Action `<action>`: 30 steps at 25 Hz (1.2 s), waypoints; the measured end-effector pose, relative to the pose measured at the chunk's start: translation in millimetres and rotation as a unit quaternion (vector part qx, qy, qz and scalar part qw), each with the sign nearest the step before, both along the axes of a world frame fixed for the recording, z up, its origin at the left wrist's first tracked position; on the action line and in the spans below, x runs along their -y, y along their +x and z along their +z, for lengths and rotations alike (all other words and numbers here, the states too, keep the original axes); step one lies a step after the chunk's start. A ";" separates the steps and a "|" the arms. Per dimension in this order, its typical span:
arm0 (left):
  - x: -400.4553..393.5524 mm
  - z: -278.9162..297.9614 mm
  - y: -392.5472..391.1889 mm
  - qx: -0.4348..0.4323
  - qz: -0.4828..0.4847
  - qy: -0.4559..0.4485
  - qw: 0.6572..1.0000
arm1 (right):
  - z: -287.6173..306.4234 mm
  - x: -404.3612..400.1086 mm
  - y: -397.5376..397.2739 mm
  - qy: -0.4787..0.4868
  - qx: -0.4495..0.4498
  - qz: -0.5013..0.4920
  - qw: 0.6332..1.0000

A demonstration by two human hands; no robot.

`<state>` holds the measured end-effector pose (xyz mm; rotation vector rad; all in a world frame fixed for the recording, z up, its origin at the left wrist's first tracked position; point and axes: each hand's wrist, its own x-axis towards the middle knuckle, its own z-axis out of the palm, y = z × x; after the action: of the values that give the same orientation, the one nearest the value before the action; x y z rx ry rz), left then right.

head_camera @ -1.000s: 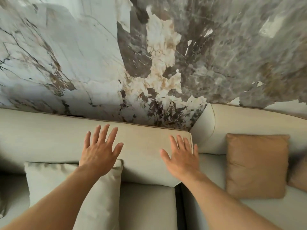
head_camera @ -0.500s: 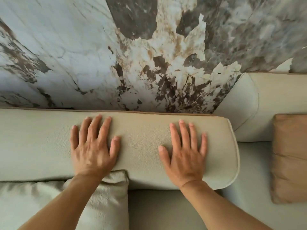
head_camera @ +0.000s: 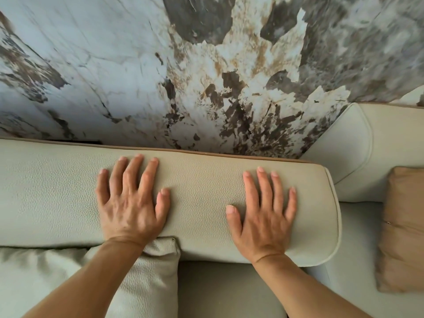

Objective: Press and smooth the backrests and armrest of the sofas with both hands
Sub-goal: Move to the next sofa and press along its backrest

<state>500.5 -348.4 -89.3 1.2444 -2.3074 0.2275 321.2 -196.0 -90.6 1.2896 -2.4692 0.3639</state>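
Note:
A pale grey-beige leather backrest (head_camera: 199,187) runs across the middle of the view and ends in a piped edge at the right. My left hand (head_camera: 130,203) lies flat on it left of centre, palm down, fingers spread. My right hand (head_camera: 263,216) lies flat on the same backrest near its right end, fingers apart. Neither hand holds anything. A second sofa's backrest (head_camera: 367,152) meets it at the upper right corner.
A marbled wall (head_camera: 183,76) rises directly behind the backrest. A grey cushion (head_camera: 142,283) leans under my left wrist. A brown cushion (head_camera: 403,230) rests on the right sofa. The seat (head_camera: 224,290) shows between my forearms.
Both hands came down from hovering onto the backrest and now lie flat on it. The view has moved closer and shifted left, and the right sofa has slid toward the frame's edge.

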 end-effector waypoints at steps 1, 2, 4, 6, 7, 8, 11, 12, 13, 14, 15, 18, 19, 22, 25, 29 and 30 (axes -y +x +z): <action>1.3 0.0 -1.2 -0.001 0.002 -0.002 1.000 | 0.0 2.4 -1.2 0.000 0.000 0.000 1.000; 2.6 -0.1 -2.5 -0.002 0.004 -0.002 1.000 | -0.5 4.8 -2.8 0.000 -0.003 0.001 1.000; 4.5 1.0 -5.3 -0.004 0.006 -0.001 1.000 | -1.5 9.0 -6.0 0.000 -0.009 0.001 1.000; 6.2 2.5 -8.0 -0.007 0.008 0.003 1.000 | -2.2 12.3 -8.8 -0.003 -0.015 0.000 1.000; 7.2 2.7 -9.1 -0.009 0.009 0.003 1.000 | -2.5 14.0 -9.9 -0.006 -0.017 0.000 1.000; 8.2 2.8 -10.1 -0.011 0.009 0.003 1.000 | -2.8 15.5 -11.2 -0.008 -0.018 0.000 1.000; 11.6 3.4 -13.6 -0.012 0.010 0.006 1.000 | -3.1 20.9 -15.6 -0.010 -0.019 0.002 1.000; 13.3 3.4 -15.0 -0.010 0.011 0.006 1.000 | -3.5 23.2 -17.4 -0.010 -0.020 0.004 1.000; 15.1 3.3 -16.3 -0.009 0.013 0.006 1.000 | -3.9 25.6 -19.2 -0.012 -0.021 0.005 1.000; 16.9 3.1 -17.8 -0.009 0.014 0.006 1.000 | -4.2 27.8 -21.0 -0.015 -0.022 0.006 1.000; 18.8 2.4 -19.4 -0.010 0.015 0.006 1.000 | -4.7 30.2 -23.0 -0.016 -0.024 0.007 1.000; 24.5 0.4 -24.5 -0.013 0.019 0.004 1.000 | -5.3 36.3 -29.6 -0.015 -0.024 0.010 1.000; 26.5 -0.1 -25.9 -0.014 0.020 0.003 1.000 | -5.1 38.6 -31.4 -0.014 -0.024 0.011 1.000; 31.7 -1.1 -29.4 -0.015 0.026 0.001 1.000 | -5.0 45.1 -35.4 -0.016 -0.023 0.014 0.999; 37.5 -1.5 -35.7 -0.015 0.029 0.001 0.999 | -5.3 51.7 -42.7 -0.014 -0.024 0.018 0.999; 47.3 -4.0 -41.5 -0.020 0.031 -0.001 0.999 | -6.1 63.4 -51.3 -0.014 -0.029 0.021 0.999; 49.1 -4.2 -43.0 -0.020 0.032 -0.003 0.999 | -6.1 66.4 -53.2 -0.015 -0.029 0.022 0.999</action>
<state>457.6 -397.4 -93.5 1.3096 -2.2336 0.2289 268.0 -262.4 -96.7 1.3261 -2.3810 0.3675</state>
